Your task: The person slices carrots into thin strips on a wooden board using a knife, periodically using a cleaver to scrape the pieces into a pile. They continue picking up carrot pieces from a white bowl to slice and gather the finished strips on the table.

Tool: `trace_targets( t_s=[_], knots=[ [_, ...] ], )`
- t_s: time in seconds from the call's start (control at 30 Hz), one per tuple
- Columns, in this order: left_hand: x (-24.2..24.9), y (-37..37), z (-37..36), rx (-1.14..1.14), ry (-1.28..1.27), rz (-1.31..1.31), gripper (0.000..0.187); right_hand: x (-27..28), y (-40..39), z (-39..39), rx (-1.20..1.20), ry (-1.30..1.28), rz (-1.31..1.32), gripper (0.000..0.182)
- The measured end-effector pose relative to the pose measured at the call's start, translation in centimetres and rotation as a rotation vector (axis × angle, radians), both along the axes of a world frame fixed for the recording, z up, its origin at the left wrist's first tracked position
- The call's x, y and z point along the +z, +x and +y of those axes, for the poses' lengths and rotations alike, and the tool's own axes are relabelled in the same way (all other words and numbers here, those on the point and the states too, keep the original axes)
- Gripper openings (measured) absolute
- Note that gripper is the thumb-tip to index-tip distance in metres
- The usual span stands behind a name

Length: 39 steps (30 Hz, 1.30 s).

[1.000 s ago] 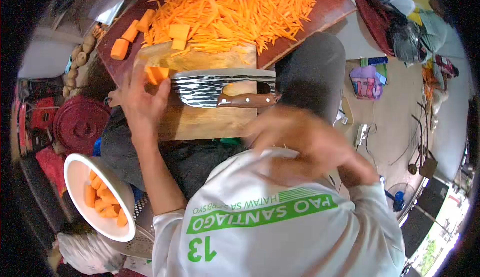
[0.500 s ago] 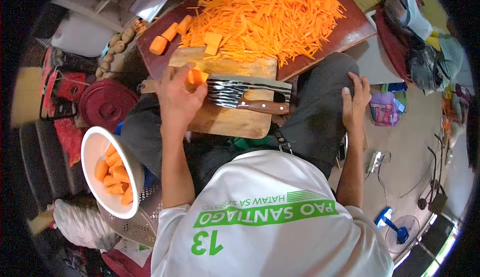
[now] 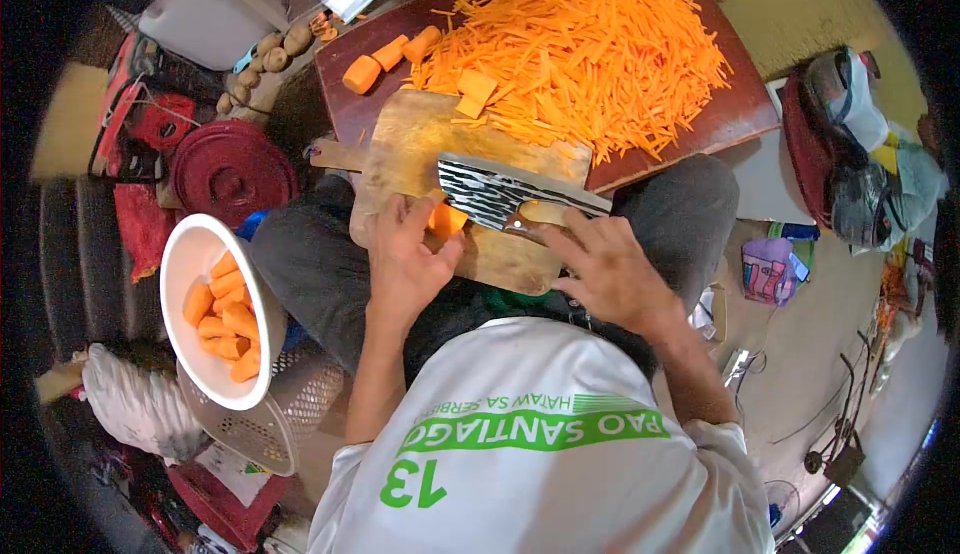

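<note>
My left hand (image 3: 412,259) pinches a cut carrot chunk (image 3: 447,220) on the wooden cutting board (image 3: 400,144), which rests across my lap. Flat over the board lies a wide-bladed kitchen knife (image 3: 500,192) with a dark striped blade and a brown handle. My right hand (image 3: 615,272) has its fingers closed round that handle, hiding part of it. Beyond the board, a big heap of carrot strips (image 3: 590,54) covers much of a dark red board (image 3: 740,104). A squared carrot block (image 3: 476,92) sits at the heap's near edge.
Several peeled carrot pieces (image 3: 362,75) lie on the red board's left side. To my left, a white bowl (image 3: 180,319) of carrot pieces stands over a perforated basket (image 3: 300,404). Potatoes (image 3: 275,59) and a dark red lid (image 3: 232,174) are further left. Bags (image 3: 860,194) are at right.
My right hand has come from my knee onto the knife's handle, and the knife is now angled. My left hand has moved the carrot chunk nearer to me, below the blade.
</note>
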State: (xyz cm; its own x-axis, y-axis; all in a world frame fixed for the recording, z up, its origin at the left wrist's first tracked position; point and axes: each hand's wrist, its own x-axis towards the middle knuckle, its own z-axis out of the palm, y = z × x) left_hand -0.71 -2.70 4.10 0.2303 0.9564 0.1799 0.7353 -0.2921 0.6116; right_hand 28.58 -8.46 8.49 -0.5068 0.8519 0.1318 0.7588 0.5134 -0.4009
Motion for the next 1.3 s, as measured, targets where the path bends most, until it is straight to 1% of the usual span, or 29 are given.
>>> trace_targets(
  t_s=[0.1, 0.13, 0.23, 0.27, 0.37, 0.47, 0.57, 0.67, 0.77, 0.87, 0.93, 0.97, 1.0, 1.07, 1.17, 1.27, 1.3],
  knots=[
    [-0.1, 0.6, 0.1, -0.015, 0.061, -0.003, 0.048, -2.2, -0.9, 1.6, 0.041, 0.125, -0.132, 0.058],
    [0.0, 0.7, 0.2, -0.024, 0.026, 0.01, 0.046, -2.2, -1.1, 2.1, 0.051, 0.041, -0.111, 0.052],
    [-0.9, 1.0, 0.6, 0.026, 0.114, -0.033, 0.047, -1.8, -1.3, 3.9, 0.063, -0.066, 0.02, 0.052],
    [-1.2, 1.0, 0.6, 0.046, 0.071, -0.039, 0.048, -1.1, -1.2, 4.3, 0.044, -0.137, 0.054, 0.053],
    [-1.6, 1.4, 1.0, 0.092, 0.13, -0.029, 0.052, 0.0, -1.3, 5.2, -0.015, -0.198, 0.182, 0.049],
    [-1.6, 1.2, 1.3, 0.08, 0.116, 0.029, 0.054, 1.8, -1.5, 5.7, -0.175, -0.493, 0.143, 0.047],
    [-1.6, 0.8, 1.4, 0.017, 0.084, 0.026, 0.056, -0.8, -0.8, 4.7, -0.181, -0.279, 0.392, 0.049],
    [-1.7, 0.6, 1.6, -0.016, 0.097, -0.043, 0.053, -0.3, -1.6, 4.9, -0.114, -0.29, 0.502, 0.06],
    [-2.5, 0.7, 1.4, -0.078, 0.011, -0.162, 0.044, -0.2, -1.9, 4.4, -0.087, -0.373, 0.477, 0.062],
    [-1.4, 1.7, 1.2, -0.126, 0.076, 0.008, 0.034, 1.7, -2.9, 3.6, -0.146, -0.446, 0.285, 0.059],
    [-1.1, 2.0, 1.2, -0.132, 0.098, 0.043, 0.03, 2.1, -3.2, 3.3, -0.064, -0.36, 0.192, 0.061],
    [-1.0, 2.1, 1.2, -0.136, 0.108, 0.06, 0.029, 2.2, -3.3, 3.0, -0.065, -0.377, 0.152, 0.062],
    [-0.9, 2.2, 1.2, -0.156, 0.128, 0.098, 0.029, 2.4, -3.5, 2.8, -0.066, -0.394, 0.111, 0.063],
    [-0.8, 2.1, 1.2, -0.194, 0.169, 0.176, 0.029, 2.7, -3.8, 2.2, -0.151, -0.544, 0.044, 0.063],
    [-0.8, 2.2, 1.1, -0.216, 0.15, 0.193, 0.03, 2.1, -3.2, 1.3, -0.122, -0.449, 0.113, 0.063],
    [-0.7, 2.2, 1.1, -0.227, 0.186, 0.186, 0.031, 3.7, -3.0, 1.1, -0.135, -0.521, 0.011, 0.063],
    [-0.7, 2.2, 1.1, -0.229, 0.178, 0.192, 0.031, 3.9, -2.8, 0.9, -0.121, -0.507, 0.013, 0.063]
  ],
)
